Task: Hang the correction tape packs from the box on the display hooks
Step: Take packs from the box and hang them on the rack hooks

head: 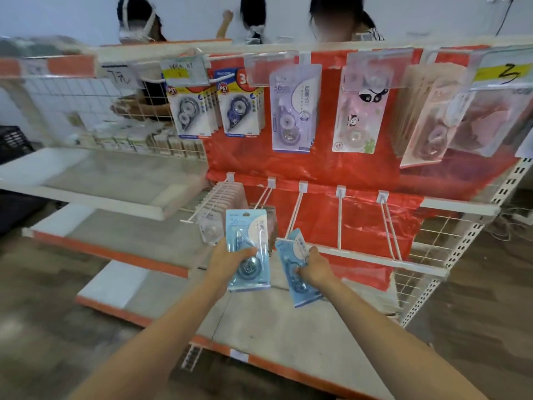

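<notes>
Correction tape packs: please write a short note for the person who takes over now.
Left hand grips one blue pack, upright. Right hand grips a second blue pack, tilted, its top near a bare lower hook. Done: the upper hooks carry packs, and the leftmost lower hook is loaded. Left: hang both held packs; the other lower hooks are bare. The box is not in view.

Glossy clear-plastic packs (248,249); white-coated wire hooks (339,217); shiny red sheet (360,168).

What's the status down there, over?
Left hand grips one light-blue correction tape pack. Right hand grips another. Neither hung. White wire hooks ahead, bare.
</notes>
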{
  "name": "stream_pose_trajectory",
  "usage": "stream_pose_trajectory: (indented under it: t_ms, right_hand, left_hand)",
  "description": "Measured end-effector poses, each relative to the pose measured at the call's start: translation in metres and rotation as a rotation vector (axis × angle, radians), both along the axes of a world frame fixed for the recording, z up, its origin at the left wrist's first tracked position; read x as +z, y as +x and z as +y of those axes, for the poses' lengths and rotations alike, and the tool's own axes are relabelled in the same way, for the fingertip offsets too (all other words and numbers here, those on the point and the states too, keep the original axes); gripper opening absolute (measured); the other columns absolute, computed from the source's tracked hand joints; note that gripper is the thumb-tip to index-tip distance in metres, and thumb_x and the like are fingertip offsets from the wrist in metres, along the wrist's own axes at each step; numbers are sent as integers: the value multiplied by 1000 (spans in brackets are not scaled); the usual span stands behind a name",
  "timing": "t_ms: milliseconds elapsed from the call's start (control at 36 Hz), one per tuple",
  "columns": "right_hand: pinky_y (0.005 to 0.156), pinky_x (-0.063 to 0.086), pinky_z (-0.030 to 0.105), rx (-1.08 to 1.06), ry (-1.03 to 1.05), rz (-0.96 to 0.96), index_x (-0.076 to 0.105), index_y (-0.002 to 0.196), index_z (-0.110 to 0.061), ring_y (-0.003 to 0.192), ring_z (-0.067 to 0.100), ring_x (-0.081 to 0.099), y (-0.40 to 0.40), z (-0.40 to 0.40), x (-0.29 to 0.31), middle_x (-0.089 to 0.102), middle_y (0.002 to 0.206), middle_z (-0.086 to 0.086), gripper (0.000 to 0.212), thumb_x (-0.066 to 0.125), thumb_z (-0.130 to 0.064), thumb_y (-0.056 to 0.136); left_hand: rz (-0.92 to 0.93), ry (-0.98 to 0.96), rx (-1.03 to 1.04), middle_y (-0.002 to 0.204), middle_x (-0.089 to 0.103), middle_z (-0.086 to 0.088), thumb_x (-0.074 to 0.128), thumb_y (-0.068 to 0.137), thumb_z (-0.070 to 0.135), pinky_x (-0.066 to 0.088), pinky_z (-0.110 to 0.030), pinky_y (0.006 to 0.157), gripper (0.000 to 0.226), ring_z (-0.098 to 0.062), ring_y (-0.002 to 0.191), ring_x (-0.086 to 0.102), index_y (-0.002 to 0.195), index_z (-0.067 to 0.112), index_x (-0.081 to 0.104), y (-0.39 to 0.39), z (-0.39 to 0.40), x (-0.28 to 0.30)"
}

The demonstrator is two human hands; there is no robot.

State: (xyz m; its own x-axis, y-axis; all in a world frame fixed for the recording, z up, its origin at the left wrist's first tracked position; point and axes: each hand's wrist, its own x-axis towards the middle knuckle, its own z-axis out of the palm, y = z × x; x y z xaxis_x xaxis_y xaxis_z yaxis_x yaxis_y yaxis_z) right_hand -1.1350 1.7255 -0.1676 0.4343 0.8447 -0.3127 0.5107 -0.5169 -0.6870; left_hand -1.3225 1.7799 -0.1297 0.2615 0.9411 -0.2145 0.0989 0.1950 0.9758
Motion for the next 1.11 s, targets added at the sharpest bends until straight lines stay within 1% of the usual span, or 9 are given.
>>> stream_pose_trajectory:
  t_ms: [111, 278, 389, 472, 639, 806, 917, 1000, 1111]
  right_hand:
    - [88, 42, 30, -14, -14, 33, 39, 133, -4, 121, 32, 51, -3, 7, -9, 53, 134, 15, 50, 62, -14, 89]
    - [84, 45, 33, -124, 75, 145, 47, 127, -5, 110, 33, 58, -10, 10, -26, 60, 123, 15, 43, 61, -8, 87]
    - [85, 49, 39, -223, 113, 273, 44, 125, -6, 103, 32, 59, -14, 10, -34, 60, 117, 14, 41, 58, -5, 88]
    - [86, 47, 41, -253, 98, 279, 41, 124, -4, 96, 30, 57, -11, 12, -37, 59, 113, 18, 38, 56, -5, 89]
    - [94, 44, 38, -279, 59, 262, 40, 130, -3, 116, 34, 54, 1, 31, -30, 56, 127, 16, 45, 59, -5, 90]
    - [84, 44, 35, -265, 2, 158, 41, 127, -2, 113, 34, 54, 18, 56, -22, 56, 125, 18, 40, 58, -8, 91]
    - [89, 45, 36, -266, -74, 70, 40, 130, 0, 119, 35, 52, 26, 77, -14, 51, 133, 19, 42, 57, -11, 93]
    - [90, 46, 36, -261, -118, 12, 40, 129, 2, 120, 35, 52, 35, 94, -8, 51, 134, 19, 45, 61, -13, 91]
    - [91, 44, 37, -226, -153, -103, 40, 129, 2, 120, 36, 53, 46, 102, -1, 53, 132, 19, 48, 61, -20, 92]
  left_hand:
    - [11, -19, 34, 101, 72, -12, 75, 77, 4, 57, -47, 82, 31, -31, 91, 69, 103, 16, 64, -5, 0, 0]
    - [16, -21, 37, 98, 73, -10, 73, 79, 2, 57, -37, 71, 31, -27, 86, 70, 107, 12, 64, -7, 3, 0]
    - [-18, -33, -5, 96, 73, -10, 72, 79, 0, 57, -39, 74, 26, -28, 85, 71, 98, 17, 64, -2, 11, 3]
    - [-19, -27, -31, 96, 73, -8, 72, 79, 0, 57, -42, 77, 29, -27, 87, 71, 102, 17, 64, 4, 21, 3]
    - [-1, 12, -117, 85, 72, 1, 71, 81, 0, 56, -24, 59, 26, -11, 70, 70, 96, 20, 62, 26, 42, 10]
    - [14, -2, -176, 96, 72, -3, 75, 79, 4, 58, -32, 73, 30, -19, 85, 70, 95, 25, 61, 40, 63, 12]
    - [54, 1, -219, 101, 71, -3, 76, 78, 7, 58, -38, 80, 31, -23, 91, 69, 97, 25, 60, 42, 79, 11]
    - [86, 4, -254, 105, 71, -5, 76, 78, 8, 56, -46, 86, 35, -25, 96, 69, 107, 20, 61, 42, 93, 10]
    - [96, 21, -322, 109, 70, -8, 73, 81, 7, 56, -45, 87, 38, -24, 96, 69, 116, 13, 58, 42, 111, 11]
